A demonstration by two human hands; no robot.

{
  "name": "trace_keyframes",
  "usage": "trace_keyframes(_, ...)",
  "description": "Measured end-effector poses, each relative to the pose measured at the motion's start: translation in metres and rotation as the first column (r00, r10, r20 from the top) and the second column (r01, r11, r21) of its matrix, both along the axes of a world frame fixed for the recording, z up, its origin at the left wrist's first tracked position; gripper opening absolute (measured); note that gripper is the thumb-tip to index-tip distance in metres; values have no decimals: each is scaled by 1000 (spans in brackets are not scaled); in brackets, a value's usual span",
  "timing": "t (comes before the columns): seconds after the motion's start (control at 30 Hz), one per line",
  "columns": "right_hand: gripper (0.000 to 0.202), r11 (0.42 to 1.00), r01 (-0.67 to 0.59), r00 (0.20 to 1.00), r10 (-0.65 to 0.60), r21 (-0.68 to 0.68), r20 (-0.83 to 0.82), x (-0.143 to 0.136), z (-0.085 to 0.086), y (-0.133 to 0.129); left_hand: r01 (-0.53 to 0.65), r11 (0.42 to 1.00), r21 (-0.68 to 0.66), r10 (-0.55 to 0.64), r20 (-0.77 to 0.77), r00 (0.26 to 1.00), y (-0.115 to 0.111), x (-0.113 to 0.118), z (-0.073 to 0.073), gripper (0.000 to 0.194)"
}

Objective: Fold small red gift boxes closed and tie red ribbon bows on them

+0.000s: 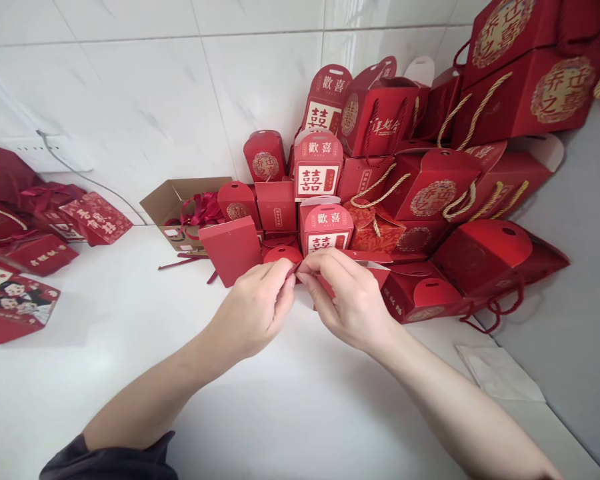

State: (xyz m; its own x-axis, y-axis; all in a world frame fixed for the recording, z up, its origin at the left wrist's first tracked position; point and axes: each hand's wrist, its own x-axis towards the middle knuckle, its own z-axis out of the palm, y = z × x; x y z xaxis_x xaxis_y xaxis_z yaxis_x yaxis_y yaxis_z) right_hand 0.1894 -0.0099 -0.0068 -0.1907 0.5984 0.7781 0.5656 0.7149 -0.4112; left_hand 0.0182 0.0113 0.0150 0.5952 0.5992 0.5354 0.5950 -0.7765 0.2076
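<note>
My left hand and my right hand meet in mid-view above the white table. Both are closed, thumbs and forefingers pinching a short stretch of dark red ribbon between them; most of it is hidden by the fingers. Just beyond them is a red gift box with a rounded top, partly covered by my hands. Left of it, a plain red box stands tilted. Behind my right fingers stands a red and white box with printed characters.
Red gift boxes, some with rope handles, are stacked along the wall to the right. An open cardboard box holds dark red ribbons. More boxes stand at the left, near a cable. White paper lies at right.
</note>
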Motion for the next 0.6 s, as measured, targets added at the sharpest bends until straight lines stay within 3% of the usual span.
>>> trace_keyframes(0.13, 13, 989, -83, 995, 76, -121, -64, 14, 12, -3, -3, 998, -69, 3, -3, 1000, 4, -6, 3, 17)
trace_keyframes(0.2, 15, 961, -92, 981, 43, -260, -187, 20, 19, -5, -12, 1000, 21, 12, 8, 1000, 9, -10, 3, 14)
trace_keyframes(0.27, 23, 886, -186, 938, 32, -424, -346, 22, 22, -5, -21, 980, 195, 16, 28, 999, 13, -14, 1, 13)
trace_keyframes(0.37, 27, 730, -432, 824, 80, -530, -561, 17, 19, -1, 47, 860, 509, -27, -46, 999, 18, -17, 0, 17)
trace_keyframes(0.43, 26, 694, -510, 767, 99, -509, -633, 11, 15, 3, 169, 730, 662, -90, -152, 984, 18, -19, 2, 20)
trace_keyframes(0.5, 24, 672, -556, 733, 117, -490, -670, 8, 14, 5, 285, 622, 730, -154, -243, 958, 15, -20, 5, 20)
trace_keyframes(0.6, 23, 589, -634, 696, 151, -501, -702, 10, 16, 5, 367, 561, 742, -189, -316, 930, 11, -21, 10, 15)
